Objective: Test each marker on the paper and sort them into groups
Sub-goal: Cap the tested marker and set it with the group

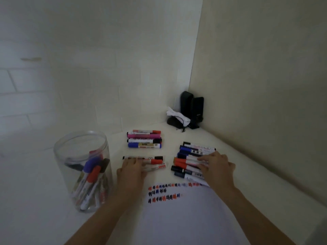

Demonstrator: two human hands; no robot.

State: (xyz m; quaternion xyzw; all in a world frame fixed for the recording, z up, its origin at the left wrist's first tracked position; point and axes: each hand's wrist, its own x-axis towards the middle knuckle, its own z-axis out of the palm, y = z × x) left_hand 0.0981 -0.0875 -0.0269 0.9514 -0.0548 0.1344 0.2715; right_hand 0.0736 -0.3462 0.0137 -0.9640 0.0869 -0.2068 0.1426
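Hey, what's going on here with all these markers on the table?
A person is sorting markers into groups. The left hand rests flat on a small group of markers, and the right hand rests on a larger pile to the right. A third group lies farther back. The paper in front bears rows of red, blue and black test scribbles. More markers stand in the clear jar on the left.

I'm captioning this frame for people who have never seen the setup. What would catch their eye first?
Probably the three groups of capped markers on the white table: a far row of four markers, a small group under the left hand and a bigger pile under the right hand. Next, the clear plastic jar of markers at left, and the white paper with rows of coloured test scribbles.
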